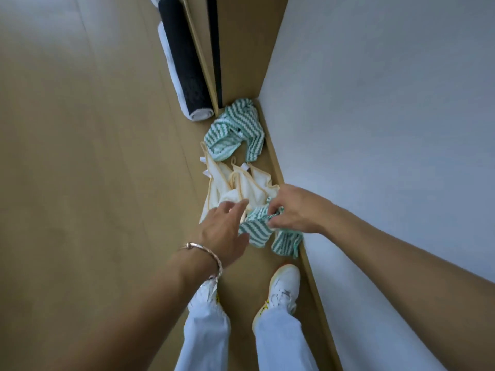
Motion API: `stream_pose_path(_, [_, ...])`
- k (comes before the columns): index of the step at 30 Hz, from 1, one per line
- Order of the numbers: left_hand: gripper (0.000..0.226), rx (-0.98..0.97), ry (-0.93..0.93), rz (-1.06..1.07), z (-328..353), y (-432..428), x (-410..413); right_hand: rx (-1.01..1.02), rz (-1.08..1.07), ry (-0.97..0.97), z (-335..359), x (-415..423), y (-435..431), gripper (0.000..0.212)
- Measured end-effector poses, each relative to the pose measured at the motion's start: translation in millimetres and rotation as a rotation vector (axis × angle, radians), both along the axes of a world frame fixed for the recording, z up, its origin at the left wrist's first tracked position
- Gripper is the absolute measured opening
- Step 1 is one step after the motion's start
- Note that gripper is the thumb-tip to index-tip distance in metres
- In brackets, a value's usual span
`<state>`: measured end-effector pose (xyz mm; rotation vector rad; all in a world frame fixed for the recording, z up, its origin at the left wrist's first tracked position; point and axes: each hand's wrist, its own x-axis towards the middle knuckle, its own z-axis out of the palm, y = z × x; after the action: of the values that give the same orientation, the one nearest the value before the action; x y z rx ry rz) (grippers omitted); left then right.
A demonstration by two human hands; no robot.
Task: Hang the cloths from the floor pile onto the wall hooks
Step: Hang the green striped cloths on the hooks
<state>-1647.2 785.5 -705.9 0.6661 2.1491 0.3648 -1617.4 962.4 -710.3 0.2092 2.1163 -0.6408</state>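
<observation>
- We are standing on a wooden floor [93,156], a white wall [388,103] beside our right hand [294,210].
- The cloth pile [241,183] is stretching away beyond both hands along the wall.
- Our right hand is pinching a green-striped cloth [255,232], lying crosswise.
- Our left hand [225,226] is reaching in, fingers spread, empty.
- Tags [206,174] are showing, unreadable.

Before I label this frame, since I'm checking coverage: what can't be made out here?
Head view only.
The wall hooks: outside the frame.
The near green-striped cloth: its pinched part is covered by the right hand.
The cream cloths: overlapping, count unclear.
The rolled black mat: far end cut by the top edge.
</observation>
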Motion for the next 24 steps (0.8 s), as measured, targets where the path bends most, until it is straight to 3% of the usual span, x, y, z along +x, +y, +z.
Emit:
stream_pose_path(3, [0.062, 0.058, 0.069, -0.066, 70.6, 17.0, -31.3, -0.087, -0.043, 0.107, 85.5, -31.6, 6.7, 0.030])
stream_pose_path(8, [0.024, 0.070, 0.312, -0.172, 229.7, 45.2, -70.8, -0.130, -0.239, 0.296, 240.4, -52.9, 17.3, 0.028])
stream_pose_path(11, [0.021, 0.058, 0.291, -0.187, 351.1, 61.5, -104.7, -0.097, -0.272, 0.398, 349.0, -65.2, 30.7, 0.041])
stream_pose_path(15, [0.024, 0.022, 0.354, -0.392, 504.7, 66.1, -125.0, -0.077, -0.232, 0.471, 495.6, -65.9, 26.0, 0.053])
stream_pose_path(20, [0.021, 0.105, 0.463, -0.473, 644.3, 68.8, -135.5, 0.043, -0.223, 0.582, 633.8, -53.9, 24.4, 0.019])
stream_pose_path(24, [0.026, 0.259, 0.573, -0.539, 718.5, 66.6, -138.3, 0.053, -0.361, 0.673, 713.5, -29.5, 17.0, 0.014])
